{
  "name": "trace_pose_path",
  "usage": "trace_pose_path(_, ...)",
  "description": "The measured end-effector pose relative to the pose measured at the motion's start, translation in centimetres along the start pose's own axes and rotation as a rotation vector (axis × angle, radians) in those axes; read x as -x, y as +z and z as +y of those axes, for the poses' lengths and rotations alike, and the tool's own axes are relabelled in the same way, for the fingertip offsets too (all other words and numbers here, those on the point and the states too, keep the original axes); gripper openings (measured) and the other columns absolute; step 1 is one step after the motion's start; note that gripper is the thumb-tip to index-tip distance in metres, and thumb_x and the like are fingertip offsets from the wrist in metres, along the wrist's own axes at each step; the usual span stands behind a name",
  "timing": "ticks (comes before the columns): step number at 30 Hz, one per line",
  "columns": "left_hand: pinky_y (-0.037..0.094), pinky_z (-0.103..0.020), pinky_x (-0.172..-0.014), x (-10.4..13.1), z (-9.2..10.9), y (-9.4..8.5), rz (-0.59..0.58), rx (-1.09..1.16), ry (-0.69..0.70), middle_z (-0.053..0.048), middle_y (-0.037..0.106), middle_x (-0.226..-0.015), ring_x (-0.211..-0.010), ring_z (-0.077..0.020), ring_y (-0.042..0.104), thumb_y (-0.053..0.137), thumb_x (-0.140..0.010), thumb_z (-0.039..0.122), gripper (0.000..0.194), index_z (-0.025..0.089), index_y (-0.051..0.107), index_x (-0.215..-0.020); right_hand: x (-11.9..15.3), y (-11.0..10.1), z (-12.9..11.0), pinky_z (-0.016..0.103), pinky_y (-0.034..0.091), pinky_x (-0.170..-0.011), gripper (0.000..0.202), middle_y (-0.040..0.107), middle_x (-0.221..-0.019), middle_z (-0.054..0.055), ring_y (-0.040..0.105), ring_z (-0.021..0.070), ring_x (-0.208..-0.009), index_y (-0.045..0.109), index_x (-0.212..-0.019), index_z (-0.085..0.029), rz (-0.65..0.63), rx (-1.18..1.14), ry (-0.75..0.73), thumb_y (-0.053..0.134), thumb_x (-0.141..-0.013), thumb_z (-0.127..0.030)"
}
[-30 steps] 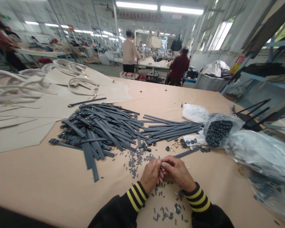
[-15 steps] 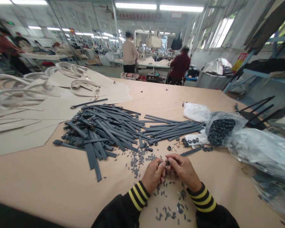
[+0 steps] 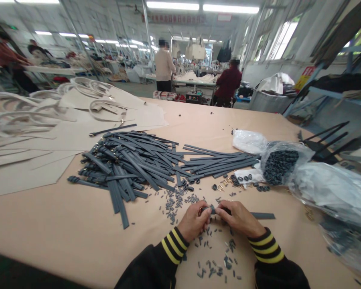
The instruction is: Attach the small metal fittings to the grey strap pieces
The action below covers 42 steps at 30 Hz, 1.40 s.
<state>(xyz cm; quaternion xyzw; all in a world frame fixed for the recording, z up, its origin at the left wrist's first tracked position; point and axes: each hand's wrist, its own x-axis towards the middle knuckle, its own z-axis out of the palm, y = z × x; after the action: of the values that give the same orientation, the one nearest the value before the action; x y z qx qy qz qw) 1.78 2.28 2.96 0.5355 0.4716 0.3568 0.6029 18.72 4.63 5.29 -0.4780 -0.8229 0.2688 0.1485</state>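
Note:
A dark grey strap (image 3: pixel 263 216) runs through both hands near the table's front, its free end sticking out to the right. My left hand (image 3: pixel 195 218) is closed on the strap's left end, where a bit of gold metal shows at the fingers. My right hand (image 3: pixel 239 216) pinches the same strap close by, thumb and fingertips near my left thumb. Small dark grey pieces (image 3: pixel 210 273) lie scattered below the hands, and more loose pieces (image 3: pixel 174 202) sit just beyond my left hand. What the fingertips cover cannot be made out.
A heap of dark straps with buckles (image 3: pixel 120 160) lies left of centre, beside a row of plain straps (image 3: pixel 219 162). Cream panels with handles (image 3: pixel 48 136) cover the far left. Plastic bags (image 3: pixel 325 188), one filled with dark loops (image 3: pixel 279 162), stand right. Gold buckles (image 3: pixel 224 185) lie near them.
My right hand has shifted a little right, away from my left. The strap has swung, its free end now lower and further right. My left hand has barely moved.

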Motion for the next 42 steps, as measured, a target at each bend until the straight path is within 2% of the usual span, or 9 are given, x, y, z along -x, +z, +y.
trace_pose_path(5,0.030,-0.016,-0.033,0.0,-0.2,0.0,-0.002,-0.011,-0.004,0.005,0.047,-0.048,-0.035,-0.0066,0.041,0.044,-0.077,0.038,0.022,0.017,0.048,-0.069,0.2,-0.8,0.2,0.023,0.036,-0.056,0.020,0.060,-0.063,0.001,0.053,0.0140,-0.060,0.057,-0.070,-0.017,0.024,-0.059,0.025,0.049,-0.079,-0.033)
trace_pose_path(9,0.029,-0.015,-0.032,0.0,-0.1,-0.1,0.002,0.011,-0.015,0.005,0.047,-0.048,-0.035,-0.0063,0.040,0.045,-0.076,0.039,0.023,0.018,0.048,-0.069,0.7,-1.8,1.2,0.025,0.038,-0.059,0.021,0.060,-0.069,0.002,0.054,0.0160,-0.064,0.057,-0.074,-0.018,0.059,-0.034,0.113,0.052,-0.075,-0.038)
trace_pose_path(13,0.029,-0.015,-0.031,0.0,0.1,0.0,0.018,0.016,-0.042,0.005,0.046,-0.045,-0.033,-0.0064,0.039,0.045,-0.076,0.039,0.023,0.018,0.047,-0.067,1.6,-2.7,2.4,0.024,0.038,-0.057,0.021,0.061,-0.068,0.002,0.054,0.0163,-0.064,0.057,-0.073,-0.018,0.020,-0.037,0.211,0.055,-0.072,-0.038)
trace_pose_path(16,0.028,-0.016,-0.030,0.0,0.3,0.0,0.030,0.021,-0.051,0.006,0.046,-0.044,-0.031,-0.0062,0.037,0.045,-0.075,0.039,0.022,0.018,0.046,-0.068,2.1,-2.9,2.8,0.022,0.035,-0.050,0.020,0.060,-0.059,0.000,0.053,0.0144,-0.056,0.056,-0.067,-0.017,-0.074,-0.083,0.233,0.052,-0.074,-0.034)
trace_pose_path(22,0.027,-0.017,-0.033,-0.1,0.9,-0.2,0.031,-0.040,0.035,0.007,0.042,-0.040,-0.031,-0.0062,0.035,0.047,-0.074,0.033,0.019,0.018,0.046,-0.063,1.9,-2.1,1.6,0.019,0.033,-0.044,0.021,0.059,-0.054,0.000,0.051,0.0117,-0.048,0.054,-0.064,-0.016,-0.165,-0.258,0.213,0.051,-0.077,-0.032)
trace_pose_path(28,0.026,-0.018,-0.036,0.0,1.0,-0.3,0.041,-0.093,0.073,0.007,0.040,-0.038,-0.035,-0.0069,0.035,0.052,-0.071,0.032,0.016,0.018,0.051,-0.063,0.9,0.0,-0.8,0.019,0.036,-0.044,0.017,0.058,-0.050,-0.002,0.052,0.0108,-0.044,0.048,-0.064,-0.018,-0.098,-0.419,0.166,0.050,-0.077,-0.028)
trace_pose_path(34,0.026,-0.019,-0.037,-0.1,0.8,-0.5,-0.001,-0.134,0.095,0.007,0.040,-0.038,-0.034,-0.0075,0.035,0.048,-0.074,0.032,0.017,0.017,0.051,-0.067,0.4,0.8,-1.1,0.019,0.035,-0.045,0.022,0.056,-0.048,-0.003,0.051,0.0108,-0.045,0.047,-0.061,-0.018,-0.035,-0.386,0.168,0.052,-0.077,-0.033)
trace_pose_path(39,0.026,-0.019,-0.038,-0.1,0.8,-0.4,0.052,-0.163,0.086,0.007,0.040,-0.039,-0.035,-0.0076,0.035,0.049,-0.073,0.030,0.015,0.017,0.051,-0.064,0.3,0.9,-1.0,0.020,0.033,-0.046,0.026,0.053,-0.049,-0.003,0.049,0.0110,-0.047,0.045,-0.059,-0.019,0.032,-0.262,0.135,0.052,-0.078,-0.035)
trace_pose_path(42,0.027,-0.019,-0.040,-0.2,0.9,-0.3,0.069,-0.186,0.094,0.006,0.041,-0.040,-0.038,-0.0081,0.036,0.049,-0.072,0.028,0.015,0.017,0.051,-0.062,0.5,0.8,-1.2,0.020,0.034,-0.047,0.029,0.052,-0.047,-0.003,0.049,0.0109,-0.047,0.043,-0.057,-0.018,-0.022,-0.228,0.112,0.048,-0.080,-0.035)
